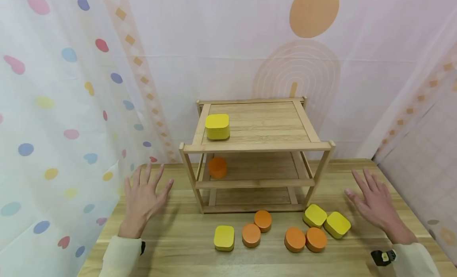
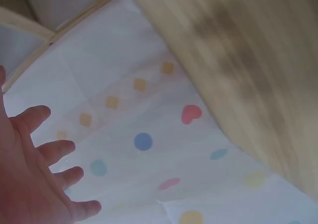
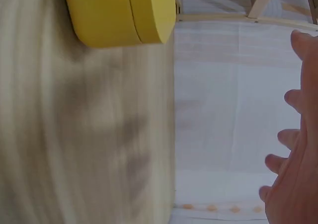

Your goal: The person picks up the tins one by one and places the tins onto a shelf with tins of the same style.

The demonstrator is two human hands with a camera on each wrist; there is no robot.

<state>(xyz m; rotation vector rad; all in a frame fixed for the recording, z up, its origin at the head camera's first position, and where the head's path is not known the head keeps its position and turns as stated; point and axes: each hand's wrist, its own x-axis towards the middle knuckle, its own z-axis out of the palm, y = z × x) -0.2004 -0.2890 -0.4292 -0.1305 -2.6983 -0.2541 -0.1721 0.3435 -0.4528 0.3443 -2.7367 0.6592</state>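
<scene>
Fingers spread, my left hand [image 1: 141, 199] is over the table's left side, holding nothing. My right hand [image 1: 375, 201] is likewise spread and bare at the right, nearest a yellow rounded box [image 1: 337, 224]. Another yellow box [image 1: 315, 215] touches that one. Farther left on the table are a third yellow box [image 1: 224, 237] and several round orange boxes [image 1: 294, 239], mostly in pairs. Between the hands stands a wooden shelf rack [image 1: 257, 148]. On its top board, at the left, is a yellow box [image 1: 217, 126]; an orange round box [image 1: 217, 167] sits on the middle board.
The wooden table [image 1: 178, 253] reaches back to a patterned curtain [image 1: 221, 43] behind the rack. More curtain hangs close along the left side, and a pale quilted-looking surface [image 1: 425, 158] borders the right. A dark wrist strap [image 1: 383, 257] shows at my right cuff.
</scene>
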